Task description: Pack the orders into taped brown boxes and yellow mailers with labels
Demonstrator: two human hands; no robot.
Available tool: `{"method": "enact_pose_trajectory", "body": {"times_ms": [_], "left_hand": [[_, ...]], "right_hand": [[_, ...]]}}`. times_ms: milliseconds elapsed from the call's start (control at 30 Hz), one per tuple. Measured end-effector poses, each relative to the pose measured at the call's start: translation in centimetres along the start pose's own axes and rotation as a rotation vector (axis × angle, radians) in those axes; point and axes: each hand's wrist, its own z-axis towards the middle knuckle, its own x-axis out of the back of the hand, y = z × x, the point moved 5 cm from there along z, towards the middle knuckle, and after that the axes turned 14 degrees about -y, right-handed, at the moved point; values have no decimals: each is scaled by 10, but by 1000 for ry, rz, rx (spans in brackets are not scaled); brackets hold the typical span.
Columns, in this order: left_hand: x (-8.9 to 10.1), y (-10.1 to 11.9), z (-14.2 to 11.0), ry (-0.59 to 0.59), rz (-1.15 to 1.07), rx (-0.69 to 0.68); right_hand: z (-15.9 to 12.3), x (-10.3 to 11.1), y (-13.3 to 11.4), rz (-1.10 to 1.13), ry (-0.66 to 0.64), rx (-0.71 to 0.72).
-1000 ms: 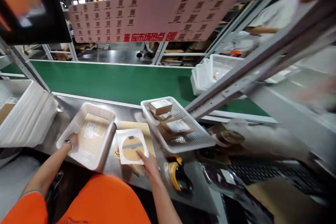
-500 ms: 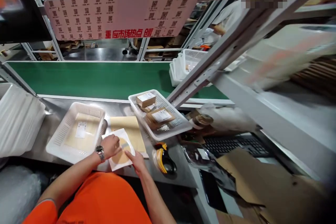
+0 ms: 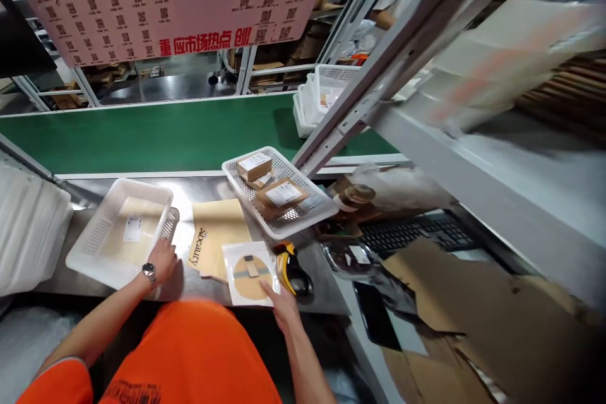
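Note:
My right hand (image 3: 283,304) rests on the near edge of a clear packet with a round tan disc (image 3: 249,272), lying on the steel bench near its front edge. My left hand (image 3: 162,259), a watch on its wrist, touches the near right corner of a white perforated basket (image 3: 89,252) that holds a flat tan envelope with a label. Its fingers are curled against the basket's rim. Between the two hands lies a tan envelope printed "beauty" (image 3: 215,235).
A second white basket (image 3: 310,211) with labelled brown parcels sits tilted at the centre. A yellow and black scanner (image 3: 292,268) lies right of the packet. Behind runs a green conveyor belt (image 3: 156,136); cardboard (image 3: 473,303) and a keyboard (image 3: 416,233) are at right; stacked baskets (image 3: 28,227) at left.
My left hand left the packet and moved left to the basket's corner. My right hand slid the packet to the right, beside the scanner. The view turned left and down.

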Motion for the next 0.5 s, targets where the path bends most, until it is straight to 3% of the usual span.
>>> {"method": "enact_pose_trajectory", "body": {"times_ms": [133, 267, 333, 400, 500], "left_hand": [[0, 34, 33, -32, -122, -57], [-14, 83, 71, -342, -459, -47], [-20, 97, 80, -459, -504, -31], [-24, 100, 81, -504, -529, -1], [-31, 96, 75, -508, -567, 59]], "right_hand": [[6, -27, -17, -41, -209, -36], [17, -59, -51, -158, -452, -57], [20, -68, -67, -272, -547, -56], [20, -70, -80, -423, -590, -43], [16, -66, -94, -697, -499, 44]]}}
